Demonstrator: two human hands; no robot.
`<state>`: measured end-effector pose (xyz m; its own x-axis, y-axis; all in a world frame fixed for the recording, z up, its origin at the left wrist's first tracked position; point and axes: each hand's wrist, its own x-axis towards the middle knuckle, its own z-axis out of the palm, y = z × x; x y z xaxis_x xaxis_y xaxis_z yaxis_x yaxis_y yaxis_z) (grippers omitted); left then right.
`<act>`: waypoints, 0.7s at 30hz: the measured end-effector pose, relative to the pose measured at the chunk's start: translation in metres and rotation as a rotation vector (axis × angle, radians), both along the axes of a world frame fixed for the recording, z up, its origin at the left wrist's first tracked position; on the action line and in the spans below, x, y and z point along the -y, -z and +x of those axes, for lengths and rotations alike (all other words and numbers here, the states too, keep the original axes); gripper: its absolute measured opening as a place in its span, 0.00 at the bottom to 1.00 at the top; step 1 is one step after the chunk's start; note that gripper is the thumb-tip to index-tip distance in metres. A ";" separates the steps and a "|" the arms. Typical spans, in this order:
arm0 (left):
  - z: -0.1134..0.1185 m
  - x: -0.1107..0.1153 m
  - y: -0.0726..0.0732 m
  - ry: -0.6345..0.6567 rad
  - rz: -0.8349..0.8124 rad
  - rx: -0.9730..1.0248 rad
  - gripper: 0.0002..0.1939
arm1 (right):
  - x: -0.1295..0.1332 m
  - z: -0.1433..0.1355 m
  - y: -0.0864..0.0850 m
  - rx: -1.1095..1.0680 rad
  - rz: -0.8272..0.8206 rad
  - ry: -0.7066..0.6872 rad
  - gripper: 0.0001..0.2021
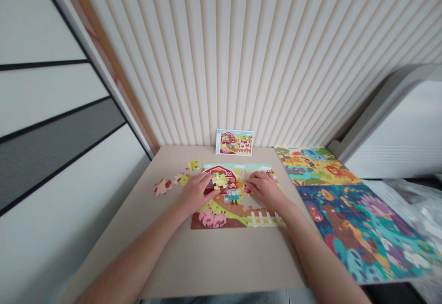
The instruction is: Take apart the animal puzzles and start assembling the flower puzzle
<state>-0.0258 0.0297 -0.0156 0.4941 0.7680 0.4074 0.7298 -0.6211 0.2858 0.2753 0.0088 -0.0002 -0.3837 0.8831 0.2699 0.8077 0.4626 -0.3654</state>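
Observation:
A farm jigsaw puzzle (238,221) lies flat on the table, with a bare gap right of the farmer figure. Over its left part, my left hand (198,192) holds a yellow-green puzzle piece (219,181) between thumb and fingers. My right hand (265,188) rests at the gap's upper right, fingers bent together over a small reddish patch; whether it grips a piece is hidden. Left of the puzzle lie loose pieces: a pink and brown one (162,187), a smaller one (178,178) and a yellow-green one (193,165).
A picture card (235,142) of the farm scene leans against the pleated wall behind the table (214,267). To the right lie a savanna picture (319,166) and a dark blue forest picture (366,235). Clear plastic wrapping (414,202) is at the far right.

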 end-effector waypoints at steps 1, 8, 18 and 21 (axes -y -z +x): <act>0.001 0.001 -0.001 0.017 0.006 0.016 0.22 | 0.001 -0.003 -0.002 -0.066 0.013 0.016 0.13; 0.009 0.010 -0.009 0.183 0.043 0.053 0.23 | 0.010 -0.030 -0.002 -0.521 -0.172 -0.056 0.15; 0.013 0.015 -0.009 0.169 0.067 -0.001 0.35 | -0.003 -0.012 0.000 -0.772 -0.232 0.102 0.18; 0.011 0.011 -0.006 0.132 0.069 -0.038 0.23 | -0.022 0.030 0.006 -0.833 -0.113 0.360 0.24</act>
